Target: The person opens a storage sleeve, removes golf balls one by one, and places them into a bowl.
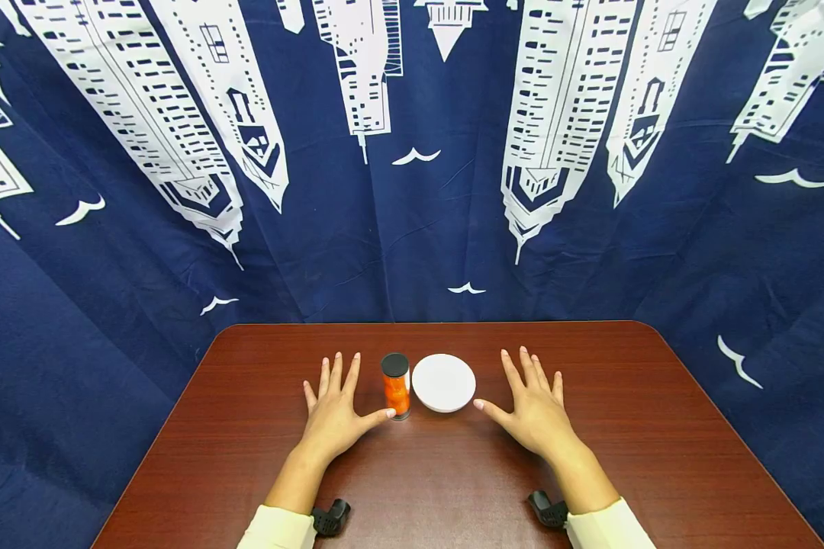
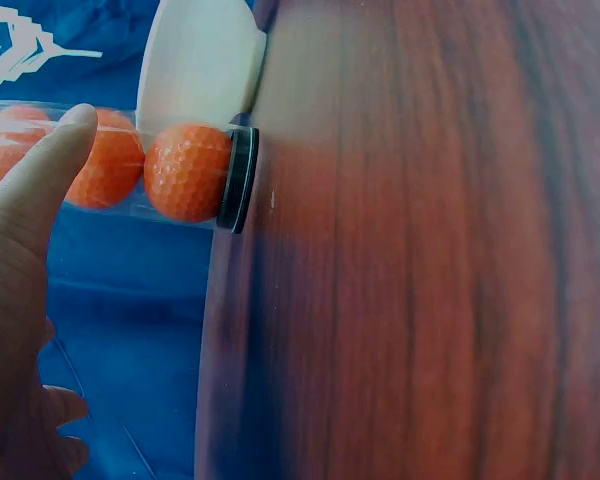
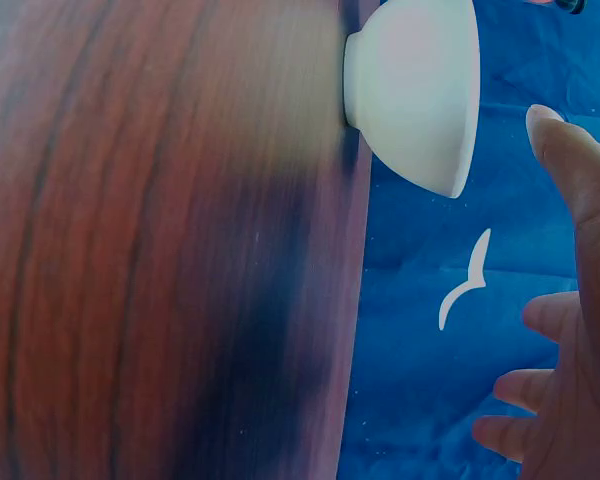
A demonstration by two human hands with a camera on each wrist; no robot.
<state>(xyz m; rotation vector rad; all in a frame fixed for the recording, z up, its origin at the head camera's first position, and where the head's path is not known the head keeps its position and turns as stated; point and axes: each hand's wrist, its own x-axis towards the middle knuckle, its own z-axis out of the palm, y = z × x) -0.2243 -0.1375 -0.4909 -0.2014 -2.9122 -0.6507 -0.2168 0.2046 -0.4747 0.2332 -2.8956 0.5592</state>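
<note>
A clear tube of orange golf balls with black ends stands upright on the table, left of a white bowl. Several dimpled balls show through its wall in the left wrist view. My left hand is spread out left of the tube, and its thumb tip overlaps the tube's lower part in the head view. To the right of the bowl, my right hand has its fingers spread and holds nothing; its thumb points toward the bowl. The right wrist view shows the bowl from the side, on its narrow foot.
The reddish-brown wooden table has rounded far corners. Behind it hangs a dark blue cloth printed with white buildings and birds. A black device sits at the left wrist, and another black device at the right.
</note>
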